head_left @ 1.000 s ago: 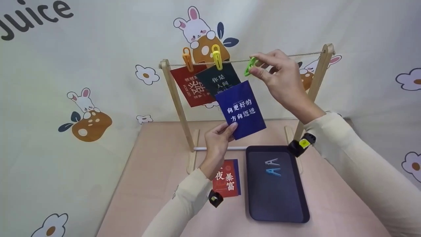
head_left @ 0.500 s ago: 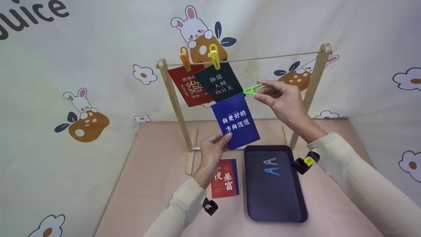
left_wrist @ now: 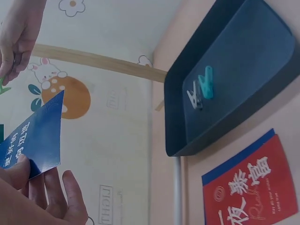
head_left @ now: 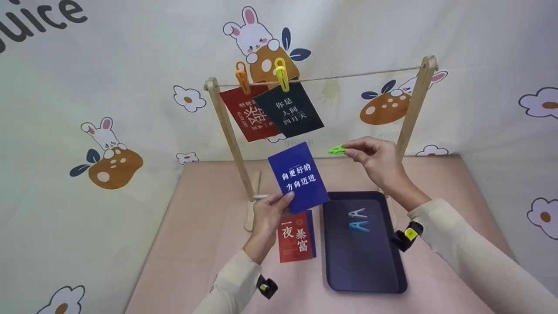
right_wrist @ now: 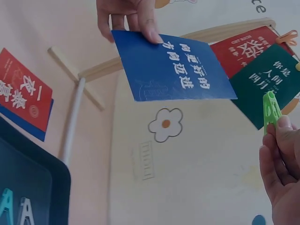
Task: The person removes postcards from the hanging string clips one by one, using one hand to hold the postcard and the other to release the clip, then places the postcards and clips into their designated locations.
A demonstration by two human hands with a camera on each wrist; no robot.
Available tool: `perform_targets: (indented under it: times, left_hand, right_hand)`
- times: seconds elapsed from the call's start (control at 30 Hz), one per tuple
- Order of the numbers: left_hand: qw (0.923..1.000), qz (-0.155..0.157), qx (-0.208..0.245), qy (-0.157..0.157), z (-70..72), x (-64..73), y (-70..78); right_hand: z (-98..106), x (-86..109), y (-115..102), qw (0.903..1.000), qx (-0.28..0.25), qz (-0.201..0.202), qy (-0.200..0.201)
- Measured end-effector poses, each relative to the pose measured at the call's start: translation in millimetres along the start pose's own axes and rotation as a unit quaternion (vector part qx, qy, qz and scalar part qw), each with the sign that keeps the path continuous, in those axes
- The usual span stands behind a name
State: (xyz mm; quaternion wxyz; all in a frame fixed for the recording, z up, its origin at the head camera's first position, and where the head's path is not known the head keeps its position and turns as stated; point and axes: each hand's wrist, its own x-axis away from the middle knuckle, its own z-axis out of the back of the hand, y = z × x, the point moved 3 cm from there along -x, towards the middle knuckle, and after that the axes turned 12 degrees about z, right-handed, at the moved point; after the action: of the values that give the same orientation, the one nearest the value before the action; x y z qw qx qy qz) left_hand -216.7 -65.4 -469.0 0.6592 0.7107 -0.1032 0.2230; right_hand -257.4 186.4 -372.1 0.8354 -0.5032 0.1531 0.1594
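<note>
My left hand [head_left: 268,216] pinches a blue card [head_left: 299,178] with white lettering by its lower left edge, thumb in front. To the right, my right hand [head_left: 383,163] holds a green clothespin [head_left: 337,150] between thumb and fingers, apart from the card. Both are below the string [head_left: 362,76] of a wooden frame. From that string hang a red card [head_left: 244,115] under an orange clothespin [head_left: 242,78] and a dark green card [head_left: 291,111] under a yellow clothespin [head_left: 281,75]. In the right wrist view the blue card [right_wrist: 173,68] partly covers the red one.
A dark tray [head_left: 364,266] on the pink table carries a blue clothespin [head_left: 359,226] and a pale grey clothespin [head_left: 357,213]. Left of it lies a red card [head_left: 296,240] over a blue one. The frame's wooden posts [head_left: 231,139] stand at either side, before a printed backdrop.
Both hands have come down from the string, the blue card also shifting left and away from the hanging green card. The green clothespin has turned in my right fingers.
</note>
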Motion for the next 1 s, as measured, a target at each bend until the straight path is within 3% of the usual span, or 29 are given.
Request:
perform_targets:
  times: [0.27,0.53,1.0]
  left_hand:
    - [0.9998,0.011,-0.019,0.002,14.2,-3.6,-27.3]
    - [0.9993,0.027,-0.026,0.003,27.3,-7.4,-59.2]
    - [0.9947,0.067,-0.061,0.050,40.9,-16.8,-103.9]
  right_hand:
    - [-10.1,27.2,27.6,0.9996,0.003,-0.027,-0.006]
    - [-20.0,60.0,58.1,0.9984,0.034,-0.042,0.018]
    - [-44.5,107.6,96.3,0.9945,0.046,-0.062,0.070]
